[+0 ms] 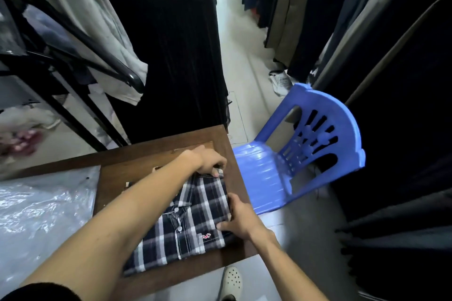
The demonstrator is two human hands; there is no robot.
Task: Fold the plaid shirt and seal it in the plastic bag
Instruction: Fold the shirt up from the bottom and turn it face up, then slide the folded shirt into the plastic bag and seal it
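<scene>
Nearest, the right hand (241,219) grips the right edge of the plaid shirt (190,225), thumb on top. The shirt lies folded on the wooden table (227,144), buttons up. Farther off, the left hand (208,160) pinches its far corner. Clear plastic bag (41,205) lies left. Judgement: light, limp cloth; support both edges, or the folds will slump.
</scene>
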